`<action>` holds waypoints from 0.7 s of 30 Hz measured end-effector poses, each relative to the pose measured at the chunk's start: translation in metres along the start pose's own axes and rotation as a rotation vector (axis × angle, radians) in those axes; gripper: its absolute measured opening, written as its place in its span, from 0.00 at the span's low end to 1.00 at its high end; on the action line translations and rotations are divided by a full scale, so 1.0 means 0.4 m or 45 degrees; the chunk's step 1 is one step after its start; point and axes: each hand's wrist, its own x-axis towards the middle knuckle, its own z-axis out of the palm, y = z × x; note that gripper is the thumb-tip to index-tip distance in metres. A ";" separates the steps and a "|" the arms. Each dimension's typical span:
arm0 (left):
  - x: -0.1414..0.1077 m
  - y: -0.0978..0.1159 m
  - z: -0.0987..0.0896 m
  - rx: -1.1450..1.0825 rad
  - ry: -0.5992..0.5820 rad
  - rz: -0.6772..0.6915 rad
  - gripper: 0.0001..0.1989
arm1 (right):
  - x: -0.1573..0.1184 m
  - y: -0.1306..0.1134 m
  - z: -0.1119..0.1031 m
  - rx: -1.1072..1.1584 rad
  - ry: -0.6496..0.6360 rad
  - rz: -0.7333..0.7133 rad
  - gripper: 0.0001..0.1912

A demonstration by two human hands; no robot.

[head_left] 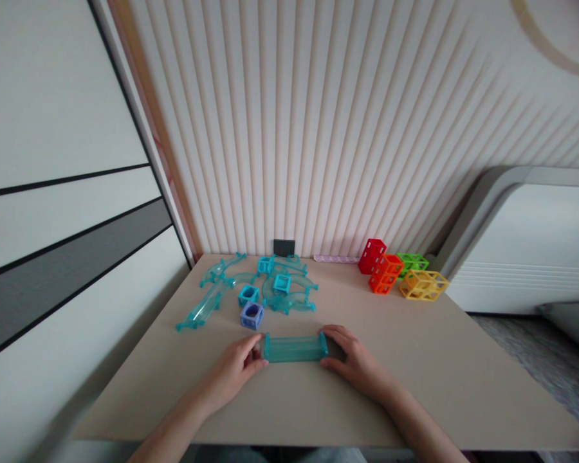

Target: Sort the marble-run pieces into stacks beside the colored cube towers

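Observation:
A translucent teal straight track piece lies sideways near the front of the table, with a raised rim at each end. My left hand grips its left end between thumb and fingers. At the opposite end, my right hand has its thumb and fingers closed around the rim. Just beyond the left hand sits a purple cube frame with a round hole, and a teal cube frame stands behind it.
Several teal track pieces spread over the back left, among them more teal cubes. Stacked red blocks, orange blocks, green blocks and yellow blocks stand at the back right. A ribbed wall borders the table.

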 end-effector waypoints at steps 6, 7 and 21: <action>-0.003 -0.006 0.002 -0.027 -0.007 0.000 0.20 | -0.002 0.004 0.003 -0.005 0.011 0.001 0.26; -0.003 -0.008 0.003 -0.034 -0.010 0.000 0.20 | -0.002 0.005 0.004 -0.011 0.011 0.002 0.27; 0.003 -0.028 0.010 -0.025 0.008 0.023 0.20 | -0.001 -0.002 0.000 -0.022 -0.007 0.016 0.27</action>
